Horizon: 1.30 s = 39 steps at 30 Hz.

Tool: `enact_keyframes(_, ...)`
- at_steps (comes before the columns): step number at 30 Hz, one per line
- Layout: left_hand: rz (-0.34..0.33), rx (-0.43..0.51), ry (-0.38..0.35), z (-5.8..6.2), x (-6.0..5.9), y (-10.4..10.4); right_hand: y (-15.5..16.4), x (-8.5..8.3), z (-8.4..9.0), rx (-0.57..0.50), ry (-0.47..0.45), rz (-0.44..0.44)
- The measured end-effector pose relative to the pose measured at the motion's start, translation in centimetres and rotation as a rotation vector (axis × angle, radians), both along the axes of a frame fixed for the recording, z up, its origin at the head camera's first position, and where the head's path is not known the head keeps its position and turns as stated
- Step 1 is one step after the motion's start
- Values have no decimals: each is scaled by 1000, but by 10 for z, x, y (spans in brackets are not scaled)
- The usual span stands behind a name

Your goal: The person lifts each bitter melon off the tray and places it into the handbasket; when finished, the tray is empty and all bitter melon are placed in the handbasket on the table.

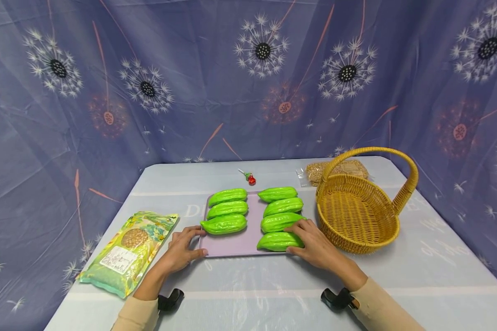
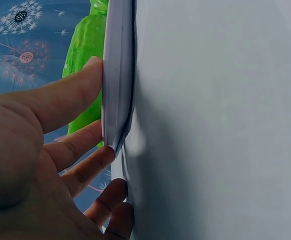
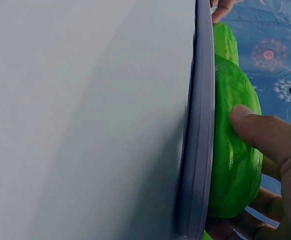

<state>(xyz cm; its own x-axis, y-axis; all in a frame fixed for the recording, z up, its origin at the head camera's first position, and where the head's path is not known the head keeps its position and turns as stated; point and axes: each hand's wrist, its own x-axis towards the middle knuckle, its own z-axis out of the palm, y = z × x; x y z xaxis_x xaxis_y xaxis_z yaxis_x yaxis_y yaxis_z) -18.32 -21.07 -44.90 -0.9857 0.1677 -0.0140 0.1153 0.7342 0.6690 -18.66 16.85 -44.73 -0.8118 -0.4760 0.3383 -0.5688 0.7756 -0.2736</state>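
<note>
Green bitter melons with a glossy, ridged skin lie in two columns on a light purple tray (image 1: 232, 246), three on the left and several on the right. My right hand (image 1: 314, 243) is over the right column and holds the nearest bitter melon (image 1: 276, 242). In the right wrist view its thumb lies on the near side of that bitter melon (image 3: 233, 150), with the other fingers round its end. At the tray's near left corner, my left hand (image 1: 181, 250) touches the rim with thumb and fingertips extended. The left wrist view shows a bitter melon (image 2: 85, 47) behind that rim.
A yellow wicker basket (image 1: 358, 243) with a tall handle stands right of the tray. Behind it lies a clear bag of tan grains (image 1: 314, 174). A printed yellow-green bag (image 1: 128, 253) lies at left. Beyond the tray is a small red and green item (image 1: 250, 178).
</note>
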Motion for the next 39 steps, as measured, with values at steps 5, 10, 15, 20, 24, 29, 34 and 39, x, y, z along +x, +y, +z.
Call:
enact_keyframes(5,4,-10,3,-1,-1,0,0,0,1,18,2,-2)
enact_keyframes(10,8,-14,3,-3,0,1,1,3,4,13,-1,-10)
enact_keyframes(15,15,-13,-6,-2,2,2,3,6,15,-21,4,-20)
enact_keyframes(20,25,-21,-5,-1,2,2,8,8,29,-52,26,-6)
enact_keyframes(24,27,-22,-1,-1,2,2,15,9,41,-90,52,6)
enact_keyframes(29,23,-31,10,-3,2,2,28,9,55,-126,109,1)
enact_keyframes(34,23,-31,15,-3,3,2,45,9,68,-125,154,-20)
enact_keyframes(39,20,-30,18,-3,3,2,63,8,82,-108,154,-70)
